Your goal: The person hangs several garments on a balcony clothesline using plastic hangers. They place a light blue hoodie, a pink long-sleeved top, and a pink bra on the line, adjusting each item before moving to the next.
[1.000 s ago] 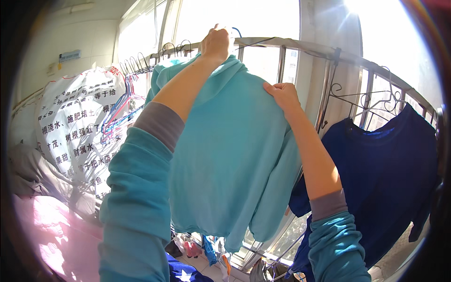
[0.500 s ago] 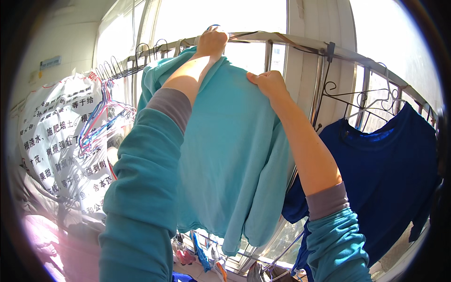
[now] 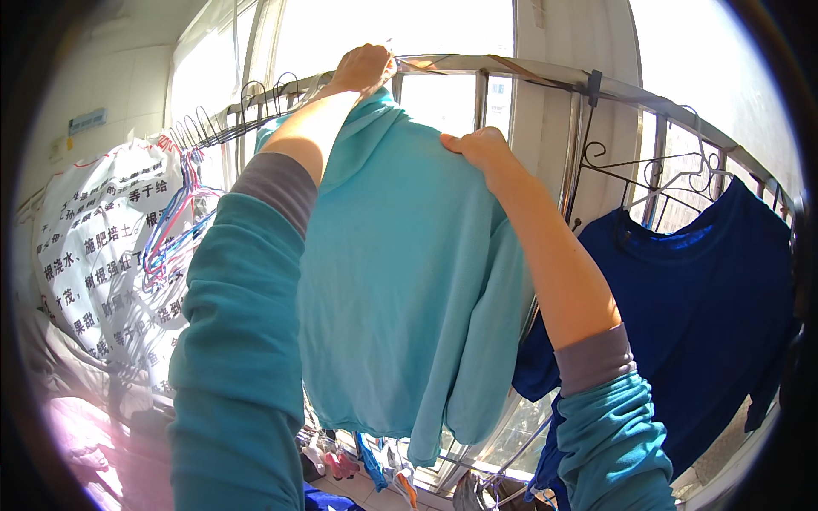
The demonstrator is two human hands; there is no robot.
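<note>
A turquoise hoodie hangs at the centre, beneath a metal rail; it looks soft, limp and fairly light, likely to sag unless taken at the shoulders or collar. At its 1 o'clock, the right hand has its grip pinched on the shoulder fabric. At 12 o'clock, the left hand is curled by the rail; what its grip encloses cannot be told. Outward, a navy shirt hangs at 3 o'clock, and printed white cloth at 9.

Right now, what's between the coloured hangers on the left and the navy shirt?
Head view, left to right: mainly the left arm, the teal hooded top and the right arm.
</note>
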